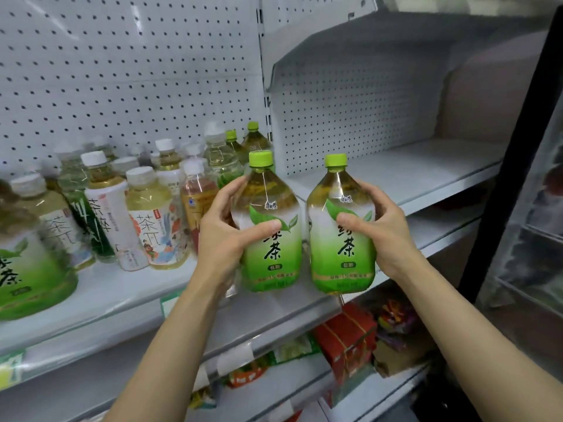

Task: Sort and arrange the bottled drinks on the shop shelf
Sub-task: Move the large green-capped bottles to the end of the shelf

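The left hand point(225, 229) grips one large green tea bottle point(269, 226), thumb across its label; the right hand point(380, 226) grips a second green tea bottle point(341, 229) just beside it. Both stand upright at the shelf point(122, 293) front edge, perhaps resting on it. Behind and to the left crowd smaller white-capped tea bottles point(146, 214); the pegboard point(122, 71) backs them.

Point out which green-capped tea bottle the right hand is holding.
The rightmost green tea bottle, gripped by the right hand; its twin is in the left hand.
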A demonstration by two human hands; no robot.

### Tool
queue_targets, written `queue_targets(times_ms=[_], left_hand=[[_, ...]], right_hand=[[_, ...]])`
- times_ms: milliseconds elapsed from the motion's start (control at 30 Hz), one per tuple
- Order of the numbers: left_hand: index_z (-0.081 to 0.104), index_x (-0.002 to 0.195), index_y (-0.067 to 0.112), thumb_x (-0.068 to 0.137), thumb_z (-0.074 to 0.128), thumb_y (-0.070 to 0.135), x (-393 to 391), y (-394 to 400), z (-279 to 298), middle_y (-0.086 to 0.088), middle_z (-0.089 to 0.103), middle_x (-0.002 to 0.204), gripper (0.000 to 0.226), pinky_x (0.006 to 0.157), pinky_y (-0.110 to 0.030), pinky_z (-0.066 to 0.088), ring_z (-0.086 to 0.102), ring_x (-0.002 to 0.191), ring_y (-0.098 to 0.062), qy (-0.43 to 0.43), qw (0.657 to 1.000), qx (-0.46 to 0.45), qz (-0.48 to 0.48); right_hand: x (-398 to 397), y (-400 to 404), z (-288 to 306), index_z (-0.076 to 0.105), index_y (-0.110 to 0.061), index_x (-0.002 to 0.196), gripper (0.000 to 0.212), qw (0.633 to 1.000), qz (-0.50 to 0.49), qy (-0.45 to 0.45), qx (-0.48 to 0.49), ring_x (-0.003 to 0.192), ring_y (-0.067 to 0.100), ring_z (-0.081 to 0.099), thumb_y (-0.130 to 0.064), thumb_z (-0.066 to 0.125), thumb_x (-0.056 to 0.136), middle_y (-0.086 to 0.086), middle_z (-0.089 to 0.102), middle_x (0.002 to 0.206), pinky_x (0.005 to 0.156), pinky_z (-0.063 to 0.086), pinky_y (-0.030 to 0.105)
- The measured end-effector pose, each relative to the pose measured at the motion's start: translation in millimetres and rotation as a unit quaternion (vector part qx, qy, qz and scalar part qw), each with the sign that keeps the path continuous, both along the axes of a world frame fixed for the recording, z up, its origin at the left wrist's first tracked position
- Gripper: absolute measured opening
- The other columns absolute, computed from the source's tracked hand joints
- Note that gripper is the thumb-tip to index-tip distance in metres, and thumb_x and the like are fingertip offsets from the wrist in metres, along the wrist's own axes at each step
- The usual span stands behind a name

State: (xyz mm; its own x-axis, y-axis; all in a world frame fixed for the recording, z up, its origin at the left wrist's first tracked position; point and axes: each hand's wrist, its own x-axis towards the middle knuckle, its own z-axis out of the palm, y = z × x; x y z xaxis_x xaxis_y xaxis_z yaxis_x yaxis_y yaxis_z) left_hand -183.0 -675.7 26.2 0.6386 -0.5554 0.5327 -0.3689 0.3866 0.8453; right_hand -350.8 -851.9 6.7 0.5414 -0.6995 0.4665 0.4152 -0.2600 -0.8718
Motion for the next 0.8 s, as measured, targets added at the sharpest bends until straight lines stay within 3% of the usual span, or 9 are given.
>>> queue_targets(times_ms=[100, 200, 267, 400, 567, 800], left_hand=[[0.063, 0.126, 0.036, 0.043, 0.094, 0.029, 6.0, -17.7, 0.7, 0.025, 0.064, 0.127, 0.089, 0.101, -0.050, 0.050, 0.058, 0.123, -0.002, 0.013, 1.000, -0.004, 0.012], [0.066, 0.121, 0.043, 0.040, 0.096, 0.031, 9.8, -35.0, 2.5, 0.022, 0.063, 0.129, 0.087, 0.099, -0.053, 0.051, 0.057, 0.126, -0.011, 0.028, 0.999, -0.012, 0.030], [0.067, 0.117, 0.047, 0.039, 0.095, 0.031, 11.1, -45.9, 4.7, 0.021, 0.063, 0.129, 0.084, 0.099, -0.053, 0.051, 0.058, 0.126, -0.014, 0.031, 0.998, -0.019, 0.046], [0.066, 0.114, 0.050, 0.038, 0.093, 0.031, 9.0, -64.0, 9.6, 0.031, 0.064, 0.121, 0.082, 0.099, -0.052, 0.051, 0.058, 0.122, -0.002, 0.026, 0.997, -0.026, 0.075], [0.063, 0.120, 0.041, 0.044, 0.093, 0.018, 5.9, -86.1, 6.4, 0.027, 0.066, 0.119, 0.085, 0.099, -0.046, 0.053, 0.059, 0.118, 0.003, 0.025, 0.993, -0.034, 0.110], [0.062, 0.122, 0.035, 0.044, 0.089, 0.014, 5.5, -121.9, 6.9, 0.029, 0.068, 0.111, 0.085, 0.090, -0.036, 0.056, 0.062, 0.104, 0.011, 0.036, 0.990, -0.031, 0.133]], right_hand=[[2.9, -32.0, 4.7, 0.064, -0.026, 0.120, 0.067, 1.000, 0.004, -0.002, -0.011, 0.108, 0.011, 0.065, -0.014, 0.088, 0.058, -0.011, 0.069, 0.115, 0.087, 0.055, 0.032], [9.0, -63.4, 9.1, 0.063, -0.022, 0.125, 0.075, 1.000, 0.019, -0.008, -0.021, 0.113, 0.018, 0.063, -0.024, 0.089, 0.055, -0.001, 0.065, 0.125, 0.089, 0.055, 0.036], [17.2, -86.0, 12.8, 0.060, -0.018, 0.129, 0.077, 0.999, 0.020, -0.011, -0.023, 0.114, 0.022, 0.063, -0.019, 0.089, 0.057, 0.003, 0.063, 0.128, 0.089, 0.055, 0.038], [36.6, -135.9, 25.3, 0.059, -0.022, 0.126, 0.071, 0.999, -0.011, -0.008, -0.049, 0.108, 0.010, 0.065, -0.016, 0.087, 0.062, -0.009, 0.066, 0.121, 0.087, 0.056, 0.031], [56.2, -201.2, 27.4, 0.054, -0.019, 0.133, 0.071, 0.996, -0.042, 0.001, -0.084, 0.114, 0.012, 0.062, -0.013, 0.087, 0.070, -0.002, 0.062, 0.129, 0.099, 0.052, 0.045], [69.5, -248.9, 9.1, 0.051, -0.030, 0.134, 0.079, 0.989, -0.079, 0.031, -0.125, 0.123, 0.014, 0.054, -0.043, 0.083, 0.063, -0.004, 0.056, 0.134, 0.104, 0.046, 0.049]])
